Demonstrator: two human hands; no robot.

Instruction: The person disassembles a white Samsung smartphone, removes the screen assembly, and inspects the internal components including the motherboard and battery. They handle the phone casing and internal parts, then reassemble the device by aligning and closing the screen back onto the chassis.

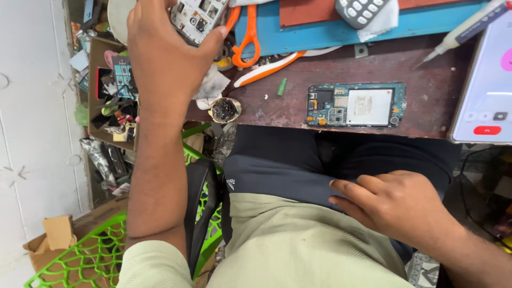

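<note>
right hand (397, 205): nearest the lens, resting on lap, fingers loosely curled, holding nothing
left hand (165, 50): up at bench's far edge, gripping a circuit board (194, 18)
bench (426, 90): second board (356, 104) lying flat, orange scissors (246, 37) near the left hand

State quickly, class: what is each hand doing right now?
Left hand: closed on a circuit board.
Right hand: holds nothing, fingers resting on dark cloth.

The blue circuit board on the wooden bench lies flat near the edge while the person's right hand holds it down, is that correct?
Not quite: the head view shows the right hand resting on the person's lap, apart from the blue circuit board, which lies flat and untouched near the wooden bench edge.
</note>
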